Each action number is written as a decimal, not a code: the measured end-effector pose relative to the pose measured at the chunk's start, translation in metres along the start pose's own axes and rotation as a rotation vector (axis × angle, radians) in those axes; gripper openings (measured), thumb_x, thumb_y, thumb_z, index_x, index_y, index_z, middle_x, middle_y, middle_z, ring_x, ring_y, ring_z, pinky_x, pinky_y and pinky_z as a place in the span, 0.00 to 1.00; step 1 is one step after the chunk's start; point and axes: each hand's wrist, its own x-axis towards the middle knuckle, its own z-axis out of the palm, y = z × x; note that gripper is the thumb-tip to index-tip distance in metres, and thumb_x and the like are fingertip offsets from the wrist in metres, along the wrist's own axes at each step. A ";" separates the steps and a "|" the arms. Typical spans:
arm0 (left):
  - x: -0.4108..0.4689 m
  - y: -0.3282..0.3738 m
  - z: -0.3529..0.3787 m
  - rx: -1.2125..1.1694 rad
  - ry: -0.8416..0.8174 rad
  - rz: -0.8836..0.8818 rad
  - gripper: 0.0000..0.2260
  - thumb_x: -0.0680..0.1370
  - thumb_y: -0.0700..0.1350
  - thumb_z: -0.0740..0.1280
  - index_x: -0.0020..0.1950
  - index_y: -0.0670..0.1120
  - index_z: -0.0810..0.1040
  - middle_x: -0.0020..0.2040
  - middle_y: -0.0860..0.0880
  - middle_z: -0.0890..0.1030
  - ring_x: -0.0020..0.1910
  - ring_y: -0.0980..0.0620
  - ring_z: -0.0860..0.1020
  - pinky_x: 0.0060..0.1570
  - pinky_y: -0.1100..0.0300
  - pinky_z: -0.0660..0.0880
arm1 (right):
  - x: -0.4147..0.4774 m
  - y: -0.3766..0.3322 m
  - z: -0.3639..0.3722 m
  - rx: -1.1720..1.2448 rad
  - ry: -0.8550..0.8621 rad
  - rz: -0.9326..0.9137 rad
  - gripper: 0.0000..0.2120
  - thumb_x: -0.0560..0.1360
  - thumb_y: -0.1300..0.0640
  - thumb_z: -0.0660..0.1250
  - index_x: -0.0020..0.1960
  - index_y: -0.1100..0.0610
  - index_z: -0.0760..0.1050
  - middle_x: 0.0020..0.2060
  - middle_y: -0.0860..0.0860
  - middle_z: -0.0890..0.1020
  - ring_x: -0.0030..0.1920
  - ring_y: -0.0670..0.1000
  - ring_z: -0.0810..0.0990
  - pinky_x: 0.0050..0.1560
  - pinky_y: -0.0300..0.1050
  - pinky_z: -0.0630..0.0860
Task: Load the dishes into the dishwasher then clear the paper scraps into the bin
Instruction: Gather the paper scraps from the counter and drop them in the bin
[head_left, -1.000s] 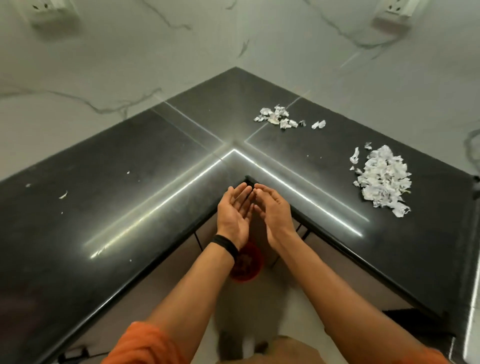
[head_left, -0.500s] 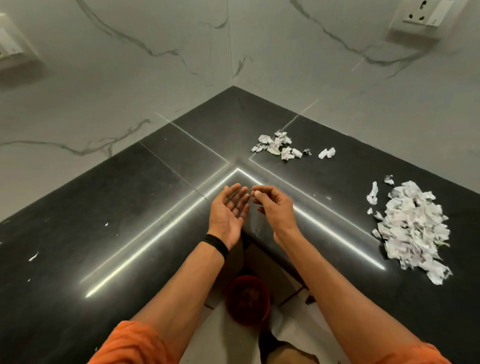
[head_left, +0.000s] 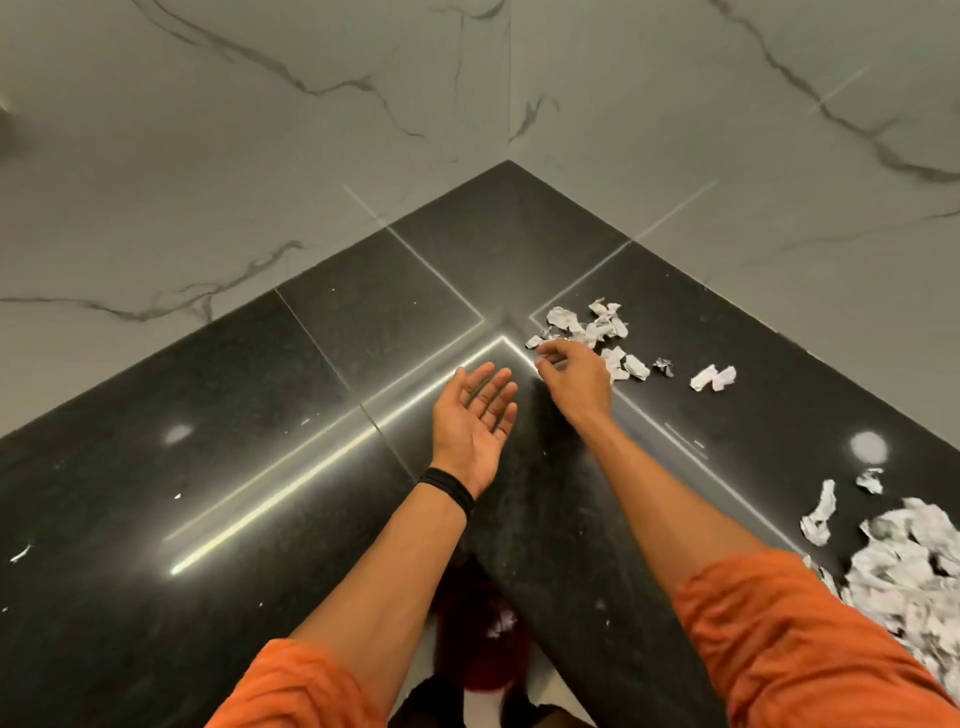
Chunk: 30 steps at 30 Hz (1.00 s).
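Here, from the head camera, the left hand (head_left: 475, 423) lies palm-up and spread wide, empty, above the black countertop (head_left: 208, 467). The right hand (head_left: 574, 382) reaches to the small cluster of paper scraps (head_left: 597, 332) near the corner, fingers loosely curled at its edge; whether they pinch any scrap is unclear. A larger scrap pile (head_left: 904, 577) lies at far right. The red bin (head_left: 488, 639) sits below, between the forearms.

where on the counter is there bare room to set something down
The left wing of the counter, from the left hand to the wall, is bare but for specks. Crowded: the small scraps at the right hand and the big pile at the right edge.
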 end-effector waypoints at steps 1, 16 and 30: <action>0.005 0.002 0.002 -0.003 -0.002 -0.004 0.21 0.82 0.55 0.63 0.68 0.43 0.79 0.63 0.43 0.83 0.56 0.48 0.82 0.58 0.54 0.76 | 0.008 0.000 0.003 -0.077 -0.018 -0.030 0.12 0.75 0.50 0.68 0.57 0.46 0.83 0.48 0.45 0.84 0.49 0.49 0.82 0.52 0.51 0.79; 0.093 0.025 0.005 -0.001 0.032 -0.101 0.19 0.83 0.54 0.64 0.66 0.41 0.78 0.61 0.42 0.82 0.59 0.47 0.81 0.62 0.54 0.77 | 0.005 -0.022 0.027 -0.003 0.160 -0.221 0.08 0.77 0.51 0.70 0.53 0.51 0.85 0.47 0.47 0.77 0.51 0.49 0.74 0.51 0.43 0.71; 0.117 0.033 0.011 -0.215 -0.042 -0.196 0.21 0.85 0.51 0.59 0.66 0.35 0.77 0.62 0.37 0.82 0.63 0.41 0.81 0.67 0.48 0.75 | 0.036 0.016 0.005 -0.538 0.118 -0.232 0.12 0.76 0.54 0.72 0.60 0.47 0.83 0.49 0.49 0.78 0.50 0.56 0.75 0.46 0.52 0.72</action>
